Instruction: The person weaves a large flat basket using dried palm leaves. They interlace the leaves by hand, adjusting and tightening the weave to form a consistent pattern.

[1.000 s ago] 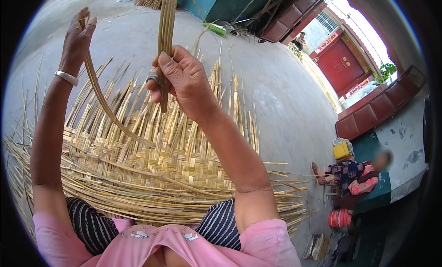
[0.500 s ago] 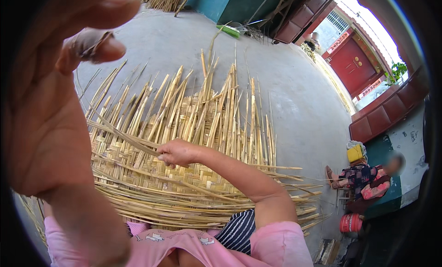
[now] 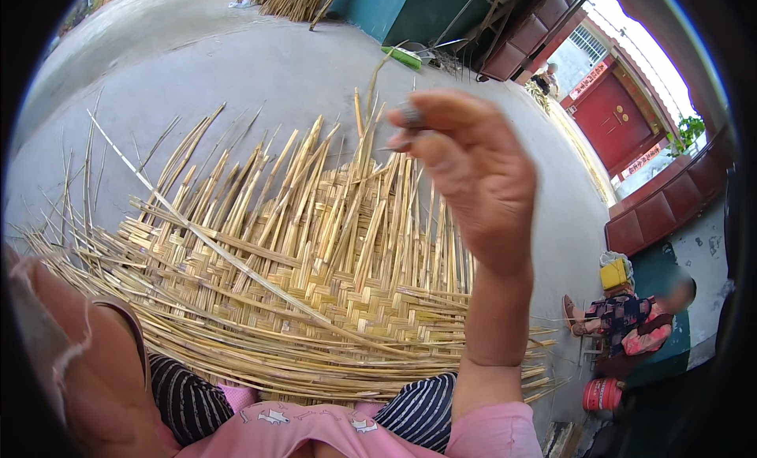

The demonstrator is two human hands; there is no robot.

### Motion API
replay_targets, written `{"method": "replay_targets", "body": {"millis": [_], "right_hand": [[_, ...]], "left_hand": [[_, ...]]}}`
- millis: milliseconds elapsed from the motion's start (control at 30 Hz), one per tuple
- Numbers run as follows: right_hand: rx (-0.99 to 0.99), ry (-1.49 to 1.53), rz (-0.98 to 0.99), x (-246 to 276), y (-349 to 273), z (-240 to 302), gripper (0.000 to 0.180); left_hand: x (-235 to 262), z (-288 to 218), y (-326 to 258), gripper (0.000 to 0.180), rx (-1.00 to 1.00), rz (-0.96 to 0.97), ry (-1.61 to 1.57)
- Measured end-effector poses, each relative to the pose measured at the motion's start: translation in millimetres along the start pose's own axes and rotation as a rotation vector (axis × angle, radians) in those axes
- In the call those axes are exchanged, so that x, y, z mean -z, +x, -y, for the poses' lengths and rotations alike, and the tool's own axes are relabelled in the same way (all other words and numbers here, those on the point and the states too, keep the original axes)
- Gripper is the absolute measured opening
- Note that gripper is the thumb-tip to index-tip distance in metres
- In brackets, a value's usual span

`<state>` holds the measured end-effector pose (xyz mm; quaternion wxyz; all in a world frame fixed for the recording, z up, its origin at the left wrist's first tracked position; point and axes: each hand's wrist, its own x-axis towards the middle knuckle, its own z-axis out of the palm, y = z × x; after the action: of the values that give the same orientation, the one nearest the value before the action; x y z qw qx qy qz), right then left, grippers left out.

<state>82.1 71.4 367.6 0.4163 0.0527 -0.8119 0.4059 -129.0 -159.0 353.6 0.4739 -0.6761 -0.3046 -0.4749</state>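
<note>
Grey floor (image 3: 260, 71), woven mat (image 3: 371, 304), right hand (image 3: 485, 178) now lifted clear

2 arms (image 3: 498, 324) show: right hand (image 3: 482, 178) raised, fingers (image 3: 451, 107) curled; left arm (image 3: 106, 379) at lower left.

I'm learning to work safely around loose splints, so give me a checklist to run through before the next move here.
1. Right hand raised above the woven mat: ok.
2. Right hand's fingers free of any strip: cannot tell; the fingertips are blurred.
3. Left forearm in view with its fingers showing: not ok; no fingers are clearly visible.
4. Long pale strip fully within the mat's edge: not ok; its upper-left end juts out.
5. Splint ends along the far edge even: not ok; lengths vary.
6. Seated person off the mat: ok.
</note>
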Motion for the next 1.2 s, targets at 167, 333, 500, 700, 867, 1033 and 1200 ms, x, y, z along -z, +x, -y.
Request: {"method": "replay_targets", "body": {"millis": [167, 333, 500, 700, 867, 1033, 1200], "right_hand": [[0.370, -0.182, -0.487, 56, -33, 64, 0.032], [0.065, -0.681, -0.733, 88, -88, 50, 0.033], [-0.321, -1.017, -0.653, 82, -133, 13, 0.034], [-0.424, -1.071, -0.589, 58, -151, -17, 0.036], [-0.446, -1.098, -0.574, 58, -153, -17, 0.037], [-0.469, -1.116, -0.555, 59, -157, -16, 0.038], [-0.441, -1.112, -0.530, 55, -159, -15, 0.039]], "left_hand": [[-13, -3, -32, 0.087, 0.096, -0.003, -0.014], [-12, -2, -38, 0.085, 0.110, 0.046, 0.006], [-13, 2, -48, 0.083, 0.120, 0.058, 0.008], [-16, 4, -53, 0.080, 0.085, 0.083, 0.047], [-21, 4, -57, 0.078, 0.073, 0.072, 0.050], [-21, 1, -58, 0.076, 0.067, 0.079, 0.058], [-11, -4, -52, 0.073, 0.041, 0.085, 0.080]]}}
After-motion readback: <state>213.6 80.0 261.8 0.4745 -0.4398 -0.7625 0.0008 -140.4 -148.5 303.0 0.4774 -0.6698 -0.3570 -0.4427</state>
